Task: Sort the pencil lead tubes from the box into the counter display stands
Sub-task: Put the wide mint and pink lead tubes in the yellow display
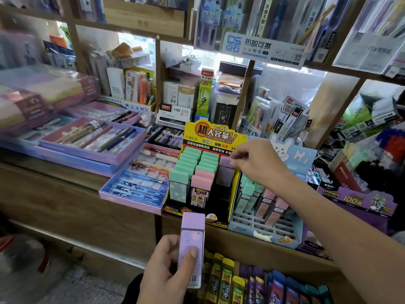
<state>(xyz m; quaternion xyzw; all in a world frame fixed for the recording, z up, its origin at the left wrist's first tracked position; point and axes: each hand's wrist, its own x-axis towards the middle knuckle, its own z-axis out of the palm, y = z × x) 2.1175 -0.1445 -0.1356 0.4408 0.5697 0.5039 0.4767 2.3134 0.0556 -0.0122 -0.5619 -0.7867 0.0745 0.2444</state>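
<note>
The right hand (256, 163) pinches a purple lead tube (226, 161) in the yellow display stand (210, 133), beside pink tubes (202, 181). The left hand (166, 268) grips a second purple tube (192, 238) before the surface (72, 174). A pen tray (135, 189) and a blue stand (274, 229) flank the display.

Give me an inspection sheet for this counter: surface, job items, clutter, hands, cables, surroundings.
Surface: wooden counter, crowded with stock.
Job's things: yellow display stand holds green tubes and pink tubes, right column mostly unfilled; blue display stand partly filled; source box not identifiable.
Clutter: pen trays left of the stands.
Hands: left hand grips a purple tube in front of the counter; right hand pinches a second purple tube at the yellow stand's right column.
Cables: nothing seen.
Surroundings: wooden shelves packed with stationery.
</note>
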